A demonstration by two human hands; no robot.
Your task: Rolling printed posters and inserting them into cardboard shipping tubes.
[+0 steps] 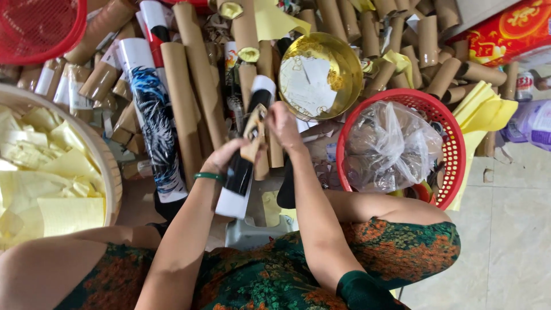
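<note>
A black and white rolled tube (pixel 240 178) runs slantwise in front of me, from near my lap up toward the pile. My left hand (pixel 225 159) grips its middle, with a green bangle on the wrist. My right hand (pixel 283 125) is closed near the tube's upper part, pinching a small tan, yellowish piece (pixel 254 131) that lies against the tube. Both forearms reach out over my lap, which is covered in green and orange flowered cloth.
Many brown cardboard tubes (pixel 189 97) are piled ahead, some wrapped in printed paper (pixel 150 103). A gold bowl (pixel 319 73) sits beyond my hands. A red basket (pixel 453 143) holds a clear plastic bag at right. A round tray (pixel 109 166) of yellow paper sheets lies at left.
</note>
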